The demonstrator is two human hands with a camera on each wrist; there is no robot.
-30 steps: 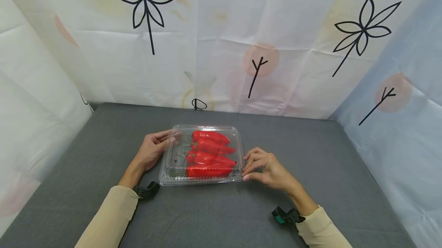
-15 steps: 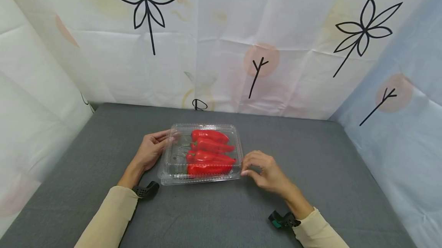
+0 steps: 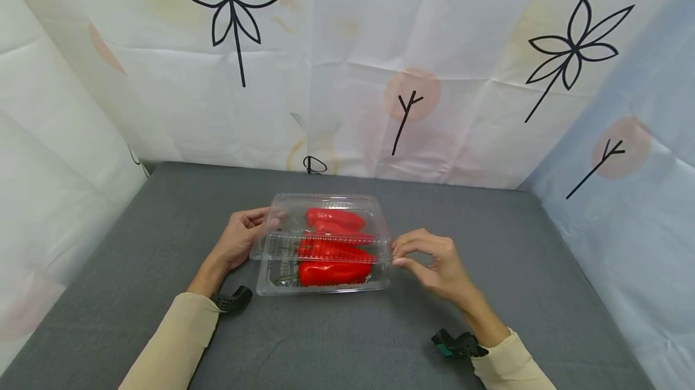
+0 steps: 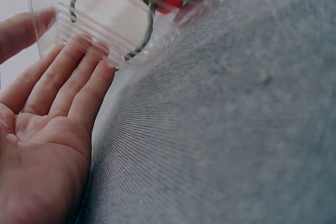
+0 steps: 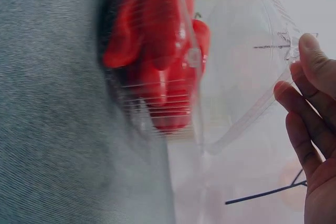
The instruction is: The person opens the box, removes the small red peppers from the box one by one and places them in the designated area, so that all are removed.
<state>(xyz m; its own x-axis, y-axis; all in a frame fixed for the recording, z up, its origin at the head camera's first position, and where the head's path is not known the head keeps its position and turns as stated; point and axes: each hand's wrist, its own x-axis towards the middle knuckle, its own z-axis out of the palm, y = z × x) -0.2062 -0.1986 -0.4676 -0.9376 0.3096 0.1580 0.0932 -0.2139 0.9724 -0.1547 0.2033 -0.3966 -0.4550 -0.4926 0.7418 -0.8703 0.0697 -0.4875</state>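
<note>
A clear plastic clamshell box (image 3: 263, 284) stands on the grey table, with several red peppers (image 3: 333, 273) on green stems lying inside. Its transparent lid (image 5: 236, 61) is tilted up at the near side and hinged at the far side. My right hand (image 3: 437, 257) pinches the lid's near right corner between thumb and fingertips, as the right wrist view shows. At the box's left side, my left hand (image 3: 236, 242) rests its nearly straight fingers (image 4: 58, 80) against the ribbed plastic wall, palm turned up toward the camera in the left wrist view.
The grey cloth-covered table (image 3: 326, 342) spreads around the box. White patterned curtains (image 3: 347, 64) hang behind it and at both sides. Each wrist wears a black strap (image 3: 232, 300).
My right hand has gripped the lid's near edge and raised it, so the box's near side is opened. It went slightly left, then right and up. My left hand has stayed by the box.
</note>
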